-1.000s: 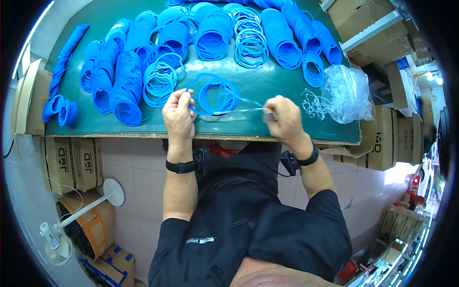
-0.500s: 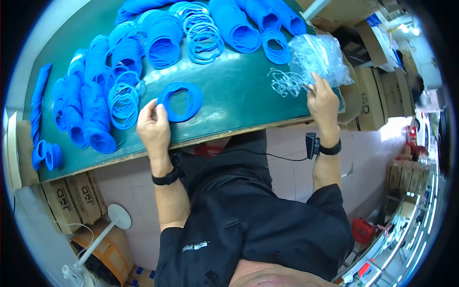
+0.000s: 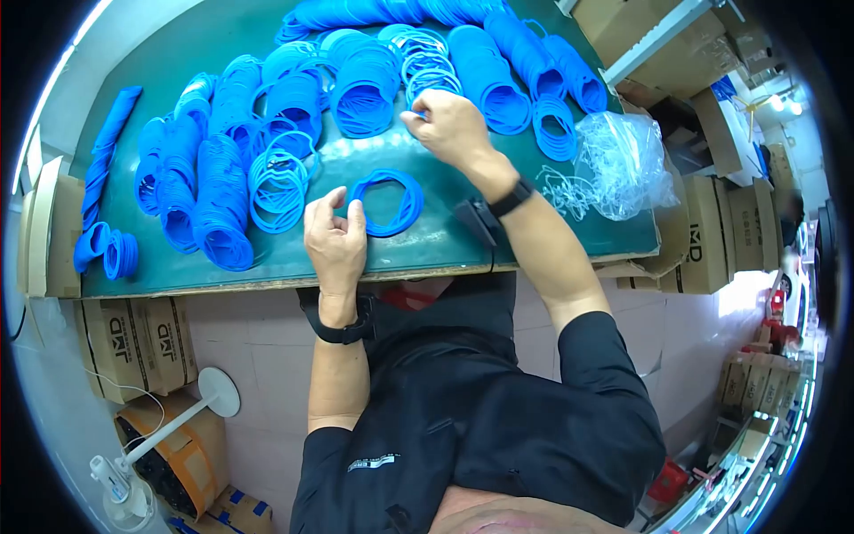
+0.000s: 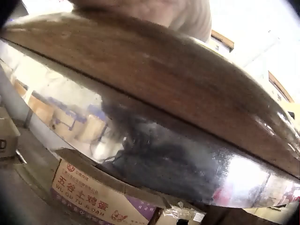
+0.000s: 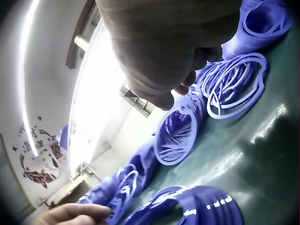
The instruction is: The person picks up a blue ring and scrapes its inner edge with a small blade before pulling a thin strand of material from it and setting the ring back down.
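A small bundle of blue rings point(image 3: 389, 203) lies flat near the table's front edge. My left hand point(image 3: 336, 238) is at its left side, thumb and forefinger apart, fingertips right at the rim. My right hand point(image 3: 452, 130) reaches over the table with curled fingers, fingertips overlapping a column of loose, lighter blue rings point(image 3: 431, 67). I cannot tell whether it holds anything. In the right wrist view, this hand point(image 5: 168, 51) hangs above the ring stacks, and the left hand's fingers point(image 5: 79, 213) show low at the left. The left wrist view shows mostly the table edge point(image 4: 140, 70).
Several long stacks of blue rings point(image 3: 224, 200) line the back and left of the green table point(image 3: 498, 236). Loose clear strands point(image 3: 565, 191) and a clear plastic bag point(image 3: 623, 165) lie at the right. Cardboard boxes point(image 3: 707, 231) stand beyond the right edge.
The clear strand pulled from the bundle is gone from it. My right hand went out to the bag with a small grey thing, then swung back left to the loose rings. The left hand's pinch has loosened.
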`<state>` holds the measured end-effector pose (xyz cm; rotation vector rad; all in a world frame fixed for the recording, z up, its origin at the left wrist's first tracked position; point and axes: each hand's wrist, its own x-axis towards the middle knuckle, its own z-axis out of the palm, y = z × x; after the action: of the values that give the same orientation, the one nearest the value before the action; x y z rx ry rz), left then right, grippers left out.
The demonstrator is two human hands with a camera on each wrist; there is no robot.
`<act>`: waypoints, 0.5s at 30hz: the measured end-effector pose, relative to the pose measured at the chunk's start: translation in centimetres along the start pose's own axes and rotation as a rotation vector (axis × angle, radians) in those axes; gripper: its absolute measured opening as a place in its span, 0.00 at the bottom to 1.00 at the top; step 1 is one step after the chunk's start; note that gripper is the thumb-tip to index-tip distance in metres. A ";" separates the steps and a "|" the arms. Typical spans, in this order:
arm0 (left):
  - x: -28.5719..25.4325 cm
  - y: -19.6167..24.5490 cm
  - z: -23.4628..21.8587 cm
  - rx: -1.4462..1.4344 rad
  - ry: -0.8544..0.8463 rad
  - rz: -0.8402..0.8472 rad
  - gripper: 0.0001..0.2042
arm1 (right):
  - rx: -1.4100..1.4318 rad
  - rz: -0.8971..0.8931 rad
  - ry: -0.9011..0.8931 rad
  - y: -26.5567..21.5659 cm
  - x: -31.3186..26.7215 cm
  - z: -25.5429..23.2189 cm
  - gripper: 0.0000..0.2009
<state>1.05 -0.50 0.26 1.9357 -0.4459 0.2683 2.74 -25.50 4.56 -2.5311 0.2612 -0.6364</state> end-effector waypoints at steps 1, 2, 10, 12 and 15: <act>0.0 0.2 -0.1 -0.016 0.001 -0.011 0.13 | -0.091 0.031 -0.023 -1.0 1.2 0.6 0.17; 0.1 0.3 -0.2 -0.009 0.008 -0.008 0.13 | -0.089 0.017 -0.023 -1.1 2.1 1.4 0.17; 0.3 0.1 -0.3 -0.109 0.015 -0.078 0.10 | -0.300 0.107 -0.178 -1.0 4.7 4.6 0.15; 0.3 0.1 -0.4 -0.102 0.008 -0.071 0.09 | -0.246 0.217 -0.185 -0.9 4.9 4.6 0.14; 0.3 0.1 -0.4 -0.127 0.006 -0.082 0.09 | -0.153 0.222 -0.172 -0.7 4.7 3.8 0.13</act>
<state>1.30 -0.26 0.62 1.8234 -0.3696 0.1886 8.69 -24.64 3.87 -2.6326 0.5372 -0.3215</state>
